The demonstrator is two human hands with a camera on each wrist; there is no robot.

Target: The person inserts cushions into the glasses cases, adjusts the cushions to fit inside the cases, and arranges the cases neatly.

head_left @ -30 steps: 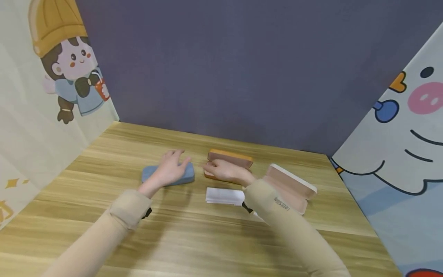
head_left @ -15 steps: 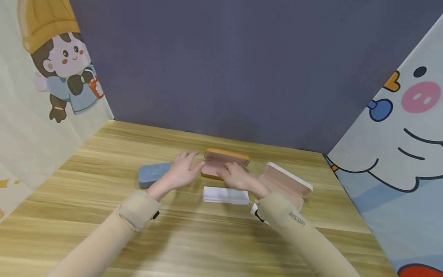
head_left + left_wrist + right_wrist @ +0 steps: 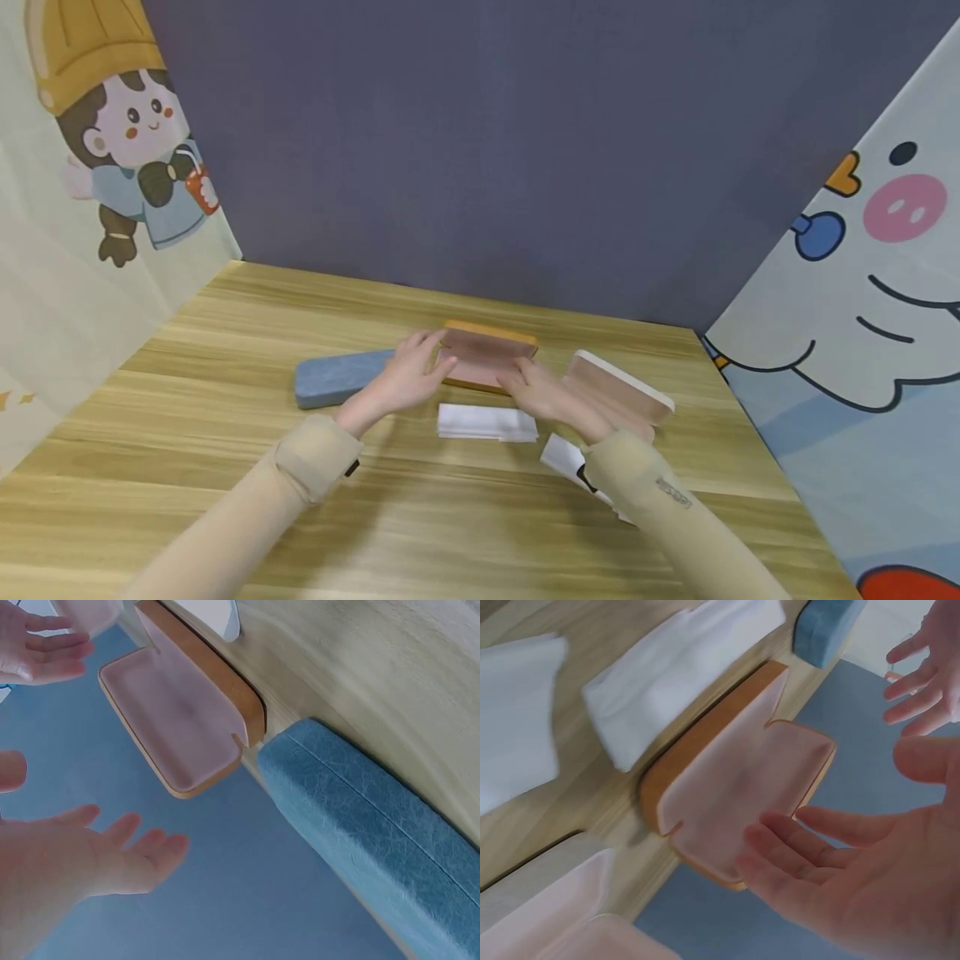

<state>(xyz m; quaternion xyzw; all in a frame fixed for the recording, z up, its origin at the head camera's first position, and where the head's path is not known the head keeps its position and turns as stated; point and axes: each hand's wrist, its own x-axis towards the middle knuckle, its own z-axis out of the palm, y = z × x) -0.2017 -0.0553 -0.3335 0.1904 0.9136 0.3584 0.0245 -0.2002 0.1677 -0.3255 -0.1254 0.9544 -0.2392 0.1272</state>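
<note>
An orange eyeglass case (image 3: 483, 362) with a pink lining stands with its lid up near the back of the wooden table. My left hand (image 3: 411, 375) hovers by its left end, fingers extended and holding nothing. On the other side, my right hand (image 3: 536, 390) is at the case's front right corner, fingers loosely extended with nothing in them. The right wrist view shows the right fingertips (image 3: 757, 840) overlapping the lining. To the left lies a closed blue eyeglass case (image 3: 337, 379), partly behind the left hand.
A white eyeglass case (image 3: 622, 383), lid raised and lined in pink, sits at the right. One folded white cloth (image 3: 486, 422) lies in front of the orange case. Another white cloth (image 3: 561, 452) is partly under the right forearm. A dark wall (image 3: 480, 167) rises behind the table.
My left hand has moved right, off the blue case toward the orange one. My right hand has drawn back to the right from the orange case's left side, uncovering its lining.
</note>
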